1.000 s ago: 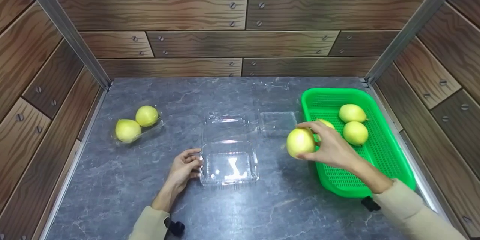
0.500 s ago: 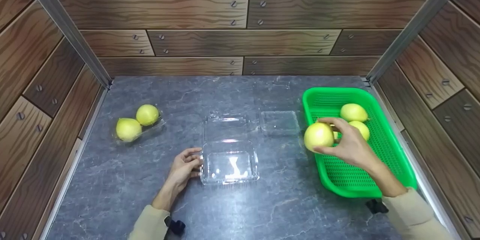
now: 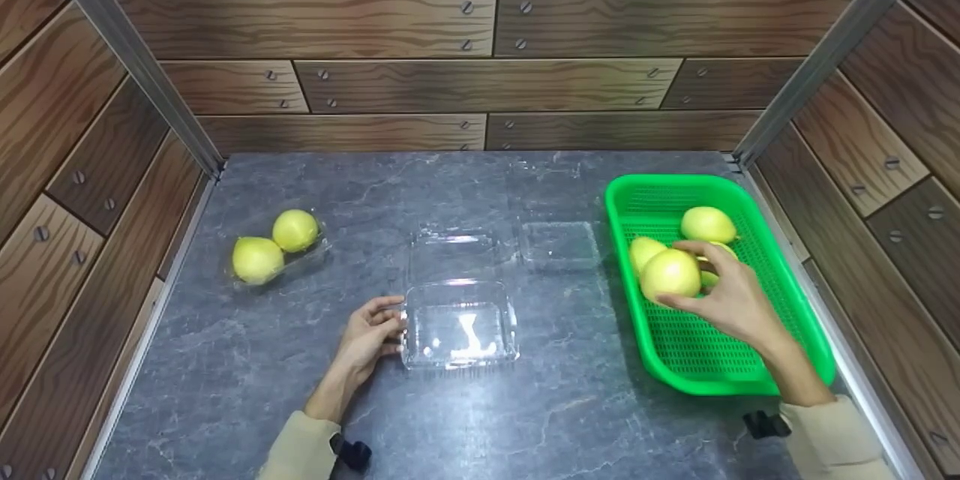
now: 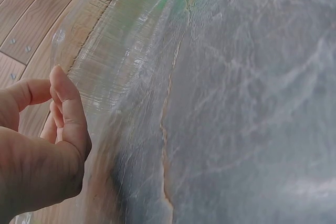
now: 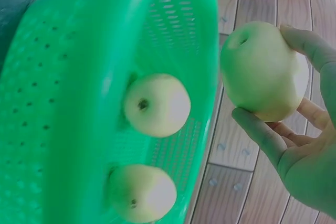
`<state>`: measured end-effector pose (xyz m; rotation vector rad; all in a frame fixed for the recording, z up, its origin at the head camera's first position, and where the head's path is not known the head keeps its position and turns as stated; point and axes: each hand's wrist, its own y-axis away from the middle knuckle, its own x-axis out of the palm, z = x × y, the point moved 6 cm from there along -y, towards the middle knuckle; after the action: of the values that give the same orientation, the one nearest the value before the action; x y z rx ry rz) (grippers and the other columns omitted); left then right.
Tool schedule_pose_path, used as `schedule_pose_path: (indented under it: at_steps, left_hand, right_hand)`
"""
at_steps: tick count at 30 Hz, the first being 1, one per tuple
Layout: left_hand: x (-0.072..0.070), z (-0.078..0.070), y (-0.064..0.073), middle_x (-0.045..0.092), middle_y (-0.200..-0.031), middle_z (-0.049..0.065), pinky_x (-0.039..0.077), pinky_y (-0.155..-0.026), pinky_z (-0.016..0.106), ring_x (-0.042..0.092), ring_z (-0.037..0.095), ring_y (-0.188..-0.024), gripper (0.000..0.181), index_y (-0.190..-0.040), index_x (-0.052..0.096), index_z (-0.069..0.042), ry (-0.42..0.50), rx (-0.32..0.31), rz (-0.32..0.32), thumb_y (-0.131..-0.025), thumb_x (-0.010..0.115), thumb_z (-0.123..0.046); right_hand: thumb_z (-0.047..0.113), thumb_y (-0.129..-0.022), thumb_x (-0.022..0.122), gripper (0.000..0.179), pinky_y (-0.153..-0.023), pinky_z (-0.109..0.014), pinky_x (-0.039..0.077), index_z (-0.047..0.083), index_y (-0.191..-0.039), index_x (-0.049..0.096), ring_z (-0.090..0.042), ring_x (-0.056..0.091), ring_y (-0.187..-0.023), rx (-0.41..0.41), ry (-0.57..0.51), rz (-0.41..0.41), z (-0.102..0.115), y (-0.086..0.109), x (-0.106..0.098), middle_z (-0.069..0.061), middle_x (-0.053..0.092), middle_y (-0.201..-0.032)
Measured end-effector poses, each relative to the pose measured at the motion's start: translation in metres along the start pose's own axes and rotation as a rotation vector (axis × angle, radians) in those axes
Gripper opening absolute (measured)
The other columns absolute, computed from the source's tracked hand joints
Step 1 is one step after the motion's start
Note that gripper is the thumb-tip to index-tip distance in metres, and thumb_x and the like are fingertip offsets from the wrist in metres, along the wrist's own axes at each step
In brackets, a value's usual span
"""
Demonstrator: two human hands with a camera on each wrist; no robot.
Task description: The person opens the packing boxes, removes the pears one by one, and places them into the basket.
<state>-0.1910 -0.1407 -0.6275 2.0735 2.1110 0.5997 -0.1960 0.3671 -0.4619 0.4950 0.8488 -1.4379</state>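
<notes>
My right hand [image 3: 731, 296] holds a yellow-green pear [image 3: 670, 275] between thumb and fingers, over the green basket [image 3: 660, 375]. In the right wrist view the held pear [image 5: 262, 72] shows beside the basket wall, apart from two other pears [image 5: 157, 105]. Seen from the head, a pear [image 3: 707, 225] lies at the back of the basket, another [image 3: 645, 252] by its left wall, and a third is partly behind my fingers. My left hand [image 3: 366, 337] grips the left rim of a clear plastic clamshell box [image 3: 459, 330], whose lid is folded back.
At the left, two pears [image 3: 257, 260] sit in another clear box [image 3: 306, 262]. A further clear box [image 3: 559, 244] lies between the clamshell and the basket, hard to see against the grey marbled table [image 3: 525, 420]. Wood-patterned walls [image 3: 337, 22] close off the back and sides.
My right hand has moved right with the pear, from beside the basket's left rim to over its inside. The left hand and the clamshell box have stayed put.
</notes>
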Motion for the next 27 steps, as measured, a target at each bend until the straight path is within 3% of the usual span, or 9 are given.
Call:
schedule_pose_path:
  at_steps: [7,18,27]
  left_hand:
    - [0.001,-0.001,0.001,0.061,-0.086,-0.002,0.055,-0.050,0.021,0.058,0.011,-0.064,0.051,-0.137,0.057,0.004,0.001,0.002,0.003,-0.087,0.059,0.011]
    - [0.000,-0.001,0.001,0.063,-0.086,-0.001,0.057,-0.050,0.023,0.061,0.011,-0.063,0.050,-0.136,0.057,0.004,-0.004,0.018,0.011,-0.087,0.060,0.010]
    - [0.000,-0.001,0.001,0.063,-0.088,-0.001,0.057,-0.051,0.021,0.060,0.011,-0.064,0.051,-0.137,0.057,0.004,0.010,0.000,0.009,-0.086,0.059,0.012]
  right_hand:
    - [0.031,-0.076,0.097,0.078,-0.078,-0.049,0.060,0.004,-0.139,0.060,-0.056,0.069,-0.112,0.019,0.068,0.011,-0.020,0.003,-0.008,-0.026,0.065,-0.134]
    - [0.036,-0.077,0.095,0.082,-0.069,-0.035,0.052,0.000,-0.140,0.058,-0.053,0.067,-0.107,0.060,0.155,0.042,-0.051,0.010,-0.015,-0.032,0.063,-0.133]
    - [0.035,-0.076,0.095,0.084,-0.068,-0.031,0.048,-0.002,-0.141,0.057,-0.048,0.065,-0.105,0.092,0.190,0.039,-0.063,0.016,-0.012,-0.034,0.062,-0.129]
